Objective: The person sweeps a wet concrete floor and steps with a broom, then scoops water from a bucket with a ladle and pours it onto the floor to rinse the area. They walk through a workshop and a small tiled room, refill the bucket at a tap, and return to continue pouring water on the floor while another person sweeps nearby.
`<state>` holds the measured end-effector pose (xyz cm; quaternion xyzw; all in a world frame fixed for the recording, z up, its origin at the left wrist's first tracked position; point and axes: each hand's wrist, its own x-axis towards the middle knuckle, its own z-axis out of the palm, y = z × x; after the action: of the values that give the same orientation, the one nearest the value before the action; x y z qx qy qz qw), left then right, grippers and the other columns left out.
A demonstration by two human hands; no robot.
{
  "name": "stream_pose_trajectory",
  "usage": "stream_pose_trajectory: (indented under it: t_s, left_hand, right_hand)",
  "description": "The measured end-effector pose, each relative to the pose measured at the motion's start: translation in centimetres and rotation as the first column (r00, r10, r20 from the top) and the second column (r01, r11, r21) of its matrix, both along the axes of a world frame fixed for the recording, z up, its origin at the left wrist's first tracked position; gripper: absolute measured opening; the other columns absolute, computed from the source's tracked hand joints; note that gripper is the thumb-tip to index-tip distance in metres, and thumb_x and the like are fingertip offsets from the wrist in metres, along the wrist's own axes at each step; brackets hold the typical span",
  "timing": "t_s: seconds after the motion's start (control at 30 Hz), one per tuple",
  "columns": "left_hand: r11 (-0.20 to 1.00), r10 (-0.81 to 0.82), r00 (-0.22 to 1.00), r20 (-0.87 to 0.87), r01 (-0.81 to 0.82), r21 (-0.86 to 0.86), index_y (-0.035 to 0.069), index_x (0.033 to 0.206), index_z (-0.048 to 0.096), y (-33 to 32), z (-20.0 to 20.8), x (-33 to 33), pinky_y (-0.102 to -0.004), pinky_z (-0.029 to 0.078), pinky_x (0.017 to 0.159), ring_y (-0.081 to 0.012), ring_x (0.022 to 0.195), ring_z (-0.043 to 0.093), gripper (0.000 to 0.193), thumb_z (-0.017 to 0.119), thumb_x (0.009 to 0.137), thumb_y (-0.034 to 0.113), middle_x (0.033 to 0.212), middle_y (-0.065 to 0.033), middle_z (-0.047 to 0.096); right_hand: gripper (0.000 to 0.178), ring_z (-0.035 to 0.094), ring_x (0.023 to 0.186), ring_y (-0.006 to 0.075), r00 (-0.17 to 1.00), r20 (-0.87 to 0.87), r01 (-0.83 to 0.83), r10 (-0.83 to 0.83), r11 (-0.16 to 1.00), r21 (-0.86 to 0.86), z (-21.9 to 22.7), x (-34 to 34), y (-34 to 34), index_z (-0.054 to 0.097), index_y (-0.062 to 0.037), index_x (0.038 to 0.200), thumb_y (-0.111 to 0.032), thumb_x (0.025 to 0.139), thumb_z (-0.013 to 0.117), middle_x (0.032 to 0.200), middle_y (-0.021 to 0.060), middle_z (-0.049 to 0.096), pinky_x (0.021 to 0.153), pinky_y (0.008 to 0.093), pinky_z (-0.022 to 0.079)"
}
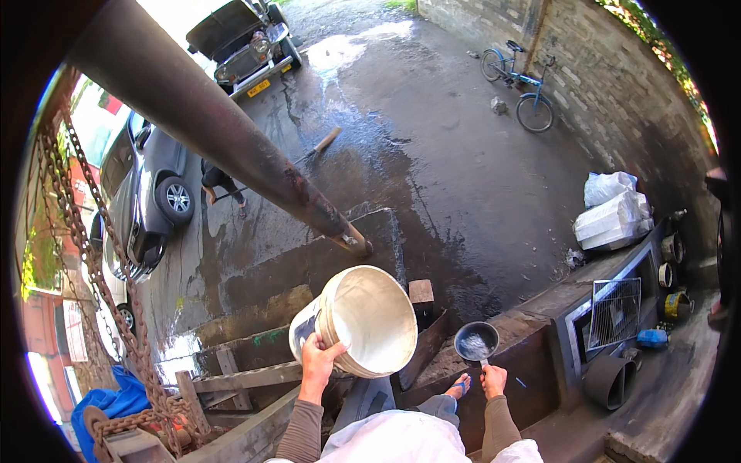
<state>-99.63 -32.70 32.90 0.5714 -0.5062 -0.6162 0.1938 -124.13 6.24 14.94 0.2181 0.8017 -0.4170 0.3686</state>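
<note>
A white plastic bucket point(378, 324) is tipped so that its pale, stained inside shows. My left hand point(318, 363) grips it at the near rim, thumb over the edge. Out to the right, my right hand point(494, 381) is closed round the short handle of a dark round dipper point(477, 341). Something clear and shiny, apparently water, lies in the dipper's bowl. Bucket and dipper are apart, both held up in front of me. Below them my sandalled foot point(460, 386) shows between the two forearms.
A thick rusty post point(231, 116) slants down ahead. Chains point(85, 185) hang at left above wooden beams point(255, 378). On the wet pavement another person point(222, 181) holds a push broom point(327, 140) near parked vehicles. A bicycle point(519, 81), white sacks point(614, 216) and metal parts line the right.
</note>
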Motion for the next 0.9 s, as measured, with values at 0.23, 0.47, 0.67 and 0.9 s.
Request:
stream_pose_trajectory:
  t_s: [0.23,0.47,0.67,0.9]
  left_hand:
    - [0.974,0.203,0.979,0.027,-0.205,0.099,0.000,0.098,0.060,-3.4,-1.6,4.1,-0.0236,0.051,0.067,-0.0103,0.072,0.064,0.034,0.086,0.076,0.003,0.087,-0.0061,0.069]
    - [0.948,0.294,0.955,-0.039,-0.286,0.140,-0.005,0.109,0.055,-6.0,-2.1,4.7,-0.0327,0.063,0.071,-0.0197,0.081,0.072,0.038,0.081,0.082,0.002,0.097,-0.0139,0.070]
    - [0.947,0.299,0.954,-0.037,-0.291,0.136,-0.006,0.110,0.056,-6.4,-2.0,4.8,-0.0338,0.063,0.073,-0.0196,0.082,0.072,0.040,0.082,0.081,0.003,0.099,-0.0148,0.070]
    - [0.951,0.294,0.955,-0.029,-0.289,0.113,-0.006,0.108,0.057,-5.2,-2.2,4.7,-0.0321,0.062,0.069,-0.0185,0.078,0.072,0.039,0.083,0.080,0.003,0.094,-0.0140,0.070]
  right_hand:
    - [0.023,0.046,0.038,0.0146,0.997,0.027,0.067,-0.068,0.997,0.032,-8.9,-3.1,-10.5,0.058,-0.0068,0.062,-0.017,0.083,0.061,0.053,0.0053,0.055,0.035,0.0306,0.031]
    - [0.036,0.040,0.034,0.0180,0.995,-0.095,-0.051,0.030,0.971,-0.233,-14.4,-10.9,-32.8,0.045,-0.0074,0.055,-0.015,0.089,0.052,0.046,0.0082,0.045,0.033,0.0361,0.027]
    - [0.022,0.043,0.040,0.0177,0.995,-0.079,0.030,-0.067,0.916,-0.399,-8.7,-18.4,-48.6,0.052,-0.0023,0.068,-0.010,0.089,0.049,0.056,0.0089,0.051,0.036,0.0331,0.033]
    - [0.013,0.055,0.060,0.0157,0.939,0.250,0.344,-0.238,0.683,-0.644,-2.8,-22.2,-45.5,0.060,0.0010,0.098,-0.008,0.092,0.054,0.081,0.0095,0.064,0.048,0.0301,0.045]
